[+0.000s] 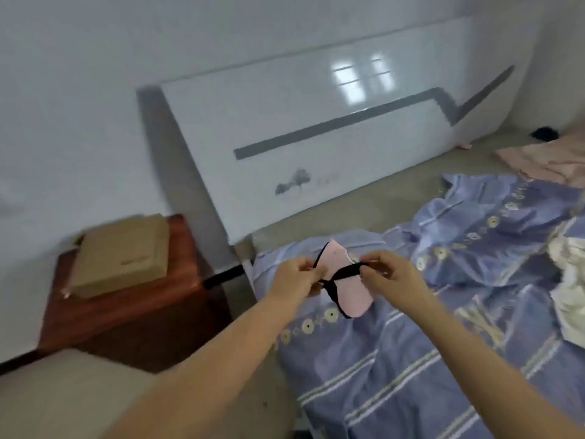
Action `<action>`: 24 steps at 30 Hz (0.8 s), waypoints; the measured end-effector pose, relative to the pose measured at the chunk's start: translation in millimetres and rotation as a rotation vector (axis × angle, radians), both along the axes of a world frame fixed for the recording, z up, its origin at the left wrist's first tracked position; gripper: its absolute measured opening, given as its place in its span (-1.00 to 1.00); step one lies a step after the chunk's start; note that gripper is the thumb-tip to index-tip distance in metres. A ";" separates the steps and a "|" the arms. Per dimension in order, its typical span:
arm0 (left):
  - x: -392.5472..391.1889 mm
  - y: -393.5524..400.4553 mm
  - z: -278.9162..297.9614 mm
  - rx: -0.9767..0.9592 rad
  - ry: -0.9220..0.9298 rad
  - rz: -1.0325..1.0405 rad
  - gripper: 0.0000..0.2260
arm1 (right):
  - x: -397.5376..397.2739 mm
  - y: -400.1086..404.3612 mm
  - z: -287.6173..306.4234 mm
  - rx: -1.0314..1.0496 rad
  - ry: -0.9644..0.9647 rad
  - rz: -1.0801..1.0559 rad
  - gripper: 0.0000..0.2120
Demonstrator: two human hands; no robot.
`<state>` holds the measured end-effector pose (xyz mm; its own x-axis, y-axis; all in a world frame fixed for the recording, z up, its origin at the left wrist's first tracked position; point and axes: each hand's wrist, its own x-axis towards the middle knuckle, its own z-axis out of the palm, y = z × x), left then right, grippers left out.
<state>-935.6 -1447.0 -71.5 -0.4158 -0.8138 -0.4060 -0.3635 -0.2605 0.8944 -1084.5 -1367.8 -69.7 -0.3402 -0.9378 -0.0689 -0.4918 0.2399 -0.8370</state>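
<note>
Over the near-left corner of the bed, both hands have a small pink garment (357,298) up in the air, just above the blue striped quilt (411,359). The frame's kinda blurry, so take the details loosely.

The bit that matters: the black strap (345,271) runs pretty much straight across from the left hand (297,277) to the right hand (392,275), rising a touch toward the right. Each grip is a tight fingertip pinch on one end of that strap, thumbs on top as far as I can tell. It looks taut between them.

The pink body sits in the gap between the two hands. Its long axis is slanted, from up-left behind the strap to down-right below it, with the low tip hanging toward the quilt. Neither hand is really nearer; it's dead centre between them.

My guess is it's being straightened out to fold or lay flat. If so, the move is lowering both ends together, or the slanted body will land crooked.

Off to the side: a white headboard (316,137), a reddish nightstand (126,312) with a cardboard box (123,251) on it, and folded pink fabric (538,160) way over at the far right.
</note>
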 end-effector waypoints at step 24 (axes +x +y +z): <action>526.4 -118.5 -230.9 0.024 -0.722 0.587 -0.85 | 428.2 -239.8 -238.4 0.637 0.175 0.221 -0.64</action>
<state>-409.2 -1565.4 -302.4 0.4201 -0.8015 -0.4256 -0.6340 -0.5947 0.4943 -656.3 -1607.6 -308.1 -0.2025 -0.7812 -0.5905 -0.7001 0.5371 -0.4705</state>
